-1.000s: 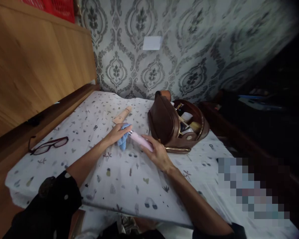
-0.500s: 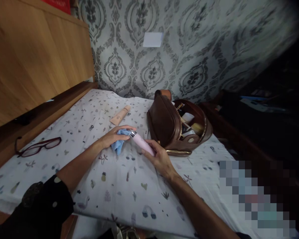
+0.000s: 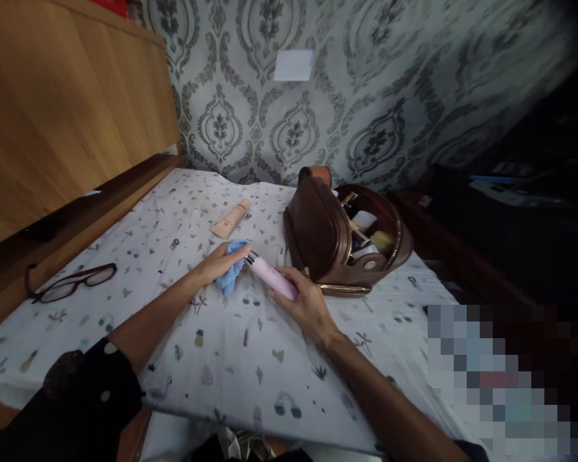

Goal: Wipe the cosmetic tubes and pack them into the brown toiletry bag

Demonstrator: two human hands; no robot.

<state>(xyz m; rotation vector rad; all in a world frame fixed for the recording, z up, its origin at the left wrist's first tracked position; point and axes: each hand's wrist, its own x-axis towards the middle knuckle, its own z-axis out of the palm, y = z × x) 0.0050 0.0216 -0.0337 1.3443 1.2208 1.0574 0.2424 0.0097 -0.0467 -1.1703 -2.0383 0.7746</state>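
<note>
A pale pink bottle (image 3: pixel 271 276) with a silver collar lies slanted in my right hand (image 3: pixel 311 304), whose fingers are wrapped round its lower end. My left hand (image 3: pixel 220 262) pinches a crumpled light blue cloth (image 3: pixel 229 277) against the bottle's other end, past the silver collar. That end is hidden by the cloth and fingers. Just beyond my left hand, a peach-coloured tube (image 3: pixel 232 219) lies flat on the printed white sheet (image 3: pixel 221 378). To the right of the bottle stands a brown toiletry bag (image 3: pixel 316 228), unzipped, with several small items inside.
Folded-out red-framed glasses (image 3: pixel 77 283) lie at the left of the sheet. A wooden cabinet (image 3: pixel 77 102) rises along the left side, and a patterned wall (image 3: pixel 221 122) stands behind. At the right is a dark area with a pixelated patch.
My left fingers have shifted from stretching over the bottle's collar to pressing the cloth at its end. My right hand keeps its hold on the bottle. The view has moved slightly.
</note>
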